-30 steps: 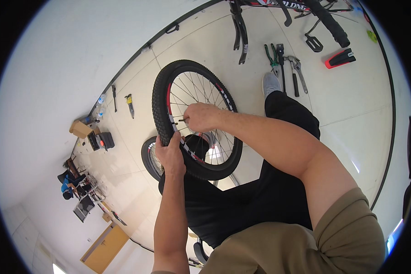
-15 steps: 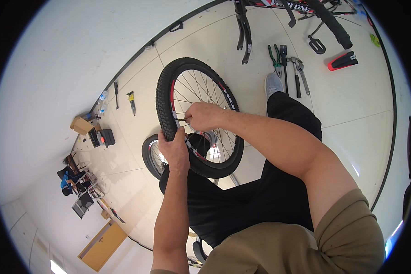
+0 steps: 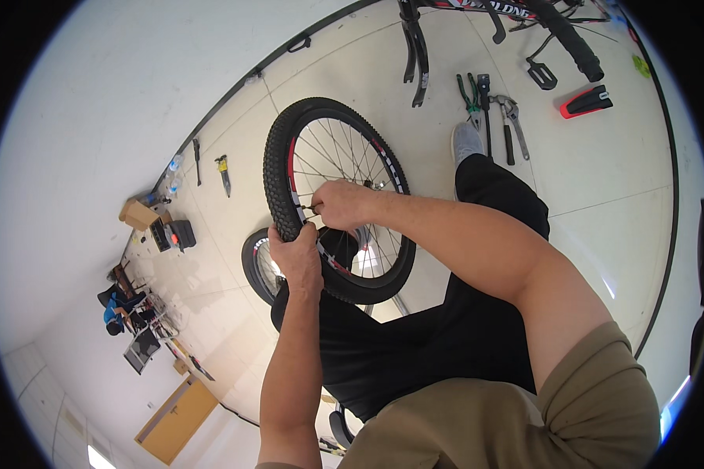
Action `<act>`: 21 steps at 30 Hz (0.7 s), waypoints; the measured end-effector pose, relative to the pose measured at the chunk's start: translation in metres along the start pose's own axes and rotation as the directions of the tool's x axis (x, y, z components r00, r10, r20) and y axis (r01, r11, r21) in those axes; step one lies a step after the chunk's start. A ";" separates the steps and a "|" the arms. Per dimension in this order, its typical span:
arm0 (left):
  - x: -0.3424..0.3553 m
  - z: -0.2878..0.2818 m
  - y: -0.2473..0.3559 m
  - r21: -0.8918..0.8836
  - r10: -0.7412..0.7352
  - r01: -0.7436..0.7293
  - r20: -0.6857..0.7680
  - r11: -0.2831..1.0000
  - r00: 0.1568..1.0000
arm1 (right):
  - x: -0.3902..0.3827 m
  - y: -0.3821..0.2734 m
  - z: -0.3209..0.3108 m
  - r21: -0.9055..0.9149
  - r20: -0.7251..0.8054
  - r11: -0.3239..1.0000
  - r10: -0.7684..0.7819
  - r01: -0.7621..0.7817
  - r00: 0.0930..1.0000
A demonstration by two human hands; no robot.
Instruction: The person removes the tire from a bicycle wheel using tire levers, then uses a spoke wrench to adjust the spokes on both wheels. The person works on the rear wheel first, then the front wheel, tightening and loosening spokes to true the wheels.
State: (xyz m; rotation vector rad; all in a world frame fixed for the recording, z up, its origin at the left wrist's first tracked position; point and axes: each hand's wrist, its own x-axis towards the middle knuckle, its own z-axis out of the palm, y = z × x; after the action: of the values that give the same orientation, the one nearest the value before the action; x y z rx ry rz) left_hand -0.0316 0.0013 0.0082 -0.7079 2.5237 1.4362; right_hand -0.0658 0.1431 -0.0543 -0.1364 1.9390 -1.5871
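A bicycle wheel [image 3: 281, 164] with a black knobbly tyre and a red-and-white rim stands tilted before my legs. My left hand [image 3: 296, 258] grips its lower left tyre and rim. My right hand [image 3: 336, 205] is closed at the thin black valve stem [image 3: 308, 209] on the inner rim, pinching it among the spokes; the fingertips are partly hidden. A second wheel [image 3: 253, 264] lies partly hidden behind this one, beside my left leg.
A bike frame [image 3: 501, 9] lies at the top. Green pliers [image 3: 469, 98], hammer, wrenches and a red-black object [image 3: 585, 103] are right of centre. Tools [image 3: 224, 176], boxes [image 3: 138, 215] and bottles line the left wall. A person [image 3: 117, 313] in blue sits farther left.
My left hand has shifted slightly up along the tyre, and the wheel has moved a little upward. My right hand stays at the valve stem.
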 end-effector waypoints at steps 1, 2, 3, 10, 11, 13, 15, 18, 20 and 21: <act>0.000 0.000 0.000 0.011 -0.003 0.003 0.000 1.000 1.000 | 0.000 0.000 0.000 0.014 0.020 1.000 0.000 0.000 1.000; 0.000 -0.001 0.000 0.030 -0.005 0.005 0.000 1.000 1.000 | 0.000 -0.002 -0.002 0.029 0.040 1.000 -0.001 -0.001 0.999; -0.001 -0.001 -0.001 0.048 -0.007 0.007 -0.001 0.999 1.000 | -0.001 -0.004 -0.002 0.044 0.059 0.999 -0.001 -0.001 0.998; -0.002 0.000 -0.002 0.043 -0.020 0.020 -0.001 0.999 1.000 | -0.004 -0.001 0.003 -0.011 0.017 0.999 -0.039 0.040 0.999; -0.002 -0.001 -0.002 0.049 -0.013 0.013 -0.001 0.999 1.000 | -0.005 -0.001 0.002 -0.053 0.018 0.997 -0.053 0.054 0.998; -0.003 -0.001 -0.002 0.060 -0.002 0.002 0.000 0.998 1.000 | -0.006 -0.001 0.000 -0.109 0.023 0.990 -0.084 0.086 0.996; -0.005 -0.002 -0.005 0.071 0.001 0.000 -0.008 0.998 1.000 | -0.006 0.001 0.002 -0.133 0.028 0.984 -0.116 0.119 0.993; -0.005 -0.005 -0.011 0.052 0.002 -0.002 -0.003 0.999 1.000 | -0.002 0.001 0.002 -0.239 0.074 0.959 -0.139 0.153 0.988; -0.005 -0.006 -0.015 0.045 0.013 -0.013 0.002 0.999 1.000 | -0.004 0.001 0.004 -0.212 0.058 0.966 -0.136 0.146 0.989; -0.005 -0.006 -0.017 0.051 0.024 -0.025 0.003 0.998 1.000 | -0.005 0.001 0.004 -0.199 0.051 0.969 -0.136 0.143 0.989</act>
State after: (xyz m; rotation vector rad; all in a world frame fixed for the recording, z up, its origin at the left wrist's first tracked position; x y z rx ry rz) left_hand -0.0185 -0.0092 0.0005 -0.6690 2.5661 1.3744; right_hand -0.0591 0.1422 -0.0539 -0.3915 2.0983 -1.4587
